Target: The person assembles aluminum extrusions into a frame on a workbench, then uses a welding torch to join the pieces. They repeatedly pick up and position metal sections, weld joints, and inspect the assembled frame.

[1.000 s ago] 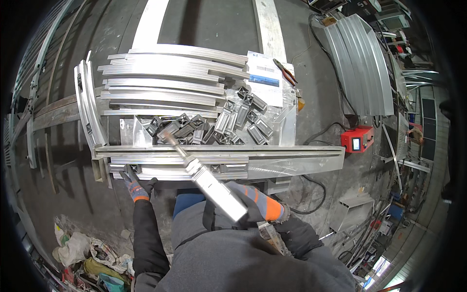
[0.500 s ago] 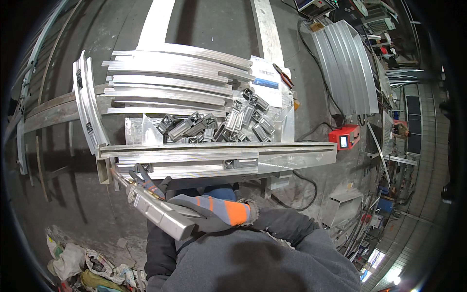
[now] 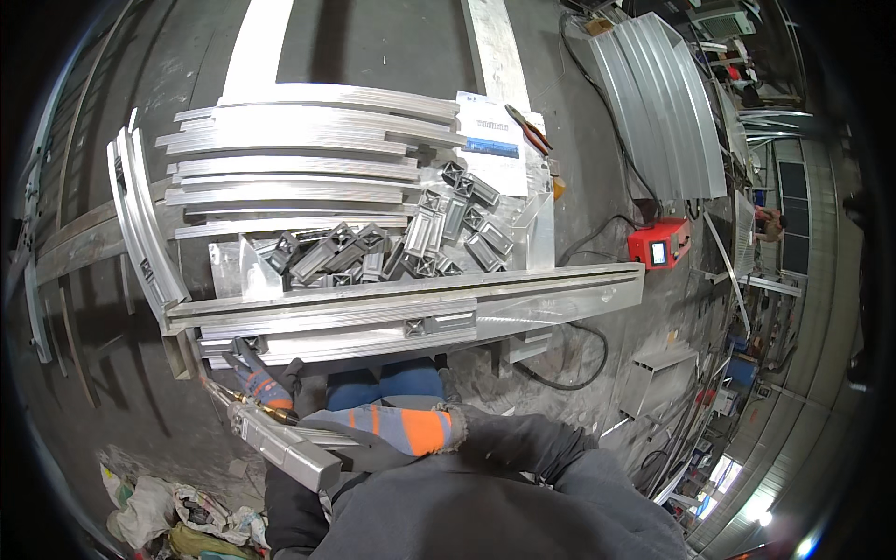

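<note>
My right hand (image 3: 401, 429), in a grey and orange glove, is closed around a silver, box-shaped hand tool (image 3: 289, 448) with a brass-coloured front and a thin tip. The tool's tip points to the far left, just off the near edge of the work. My left hand (image 3: 265, 385), gloved alike, lies partly behind the tool. Its fingers stretch onto a dark connector block (image 3: 250, 348) seated in a long aluminium profile (image 3: 327, 347). Farther right along the same work sits a second connector block (image 3: 416, 327).
A long metal beam (image 3: 560, 280) runs behind the work. Beyond it lie a heap of connectors (image 3: 355, 252), stacked aluminium profiles (image 3: 289, 140), a paper sheet (image 3: 490, 159) and pliers (image 3: 529, 131). A red box with a screen (image 3: 659, 245) stands right. Sacks (image 3: 149, 509) lie near left.
The tool and my right hand have come back slightly toward my body, so the tip is farther from the profile's edge. The view has shifted; the connectors keep their places on the work.
</note>
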Available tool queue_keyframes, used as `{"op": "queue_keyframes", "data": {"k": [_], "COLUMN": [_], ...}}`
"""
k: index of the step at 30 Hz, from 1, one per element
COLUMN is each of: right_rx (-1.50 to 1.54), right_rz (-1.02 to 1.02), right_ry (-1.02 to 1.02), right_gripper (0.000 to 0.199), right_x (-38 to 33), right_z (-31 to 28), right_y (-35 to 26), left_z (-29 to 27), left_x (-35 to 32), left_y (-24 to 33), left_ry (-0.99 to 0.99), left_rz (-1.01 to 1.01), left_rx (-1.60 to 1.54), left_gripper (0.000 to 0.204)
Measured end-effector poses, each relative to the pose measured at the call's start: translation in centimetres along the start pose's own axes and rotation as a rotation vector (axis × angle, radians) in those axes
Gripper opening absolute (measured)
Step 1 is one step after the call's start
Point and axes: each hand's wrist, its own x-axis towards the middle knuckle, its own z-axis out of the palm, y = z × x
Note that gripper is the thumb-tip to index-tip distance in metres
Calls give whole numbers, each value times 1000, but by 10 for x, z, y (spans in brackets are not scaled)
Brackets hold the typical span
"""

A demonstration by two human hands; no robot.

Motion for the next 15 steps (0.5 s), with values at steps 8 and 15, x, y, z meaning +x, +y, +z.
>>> {"op": "queue_keyframes", "data": {"k": [8, 15], "right_rx": [-121, -667], "right_rz": [11, 212], "right_ry": [34, -176], "right_gripper": [75, 68], "right_x": [-65, -109], "right_z": [-50, -75], "right_y": [65, 46], "left_z": [22, -2], "left_x": [11, 9], "left_y": [-25, -36], "left_ry": [-4, -104], "left_rz": [15, 125], "left_rx": [-6, -50], "left_gripper": [161, 140]}}
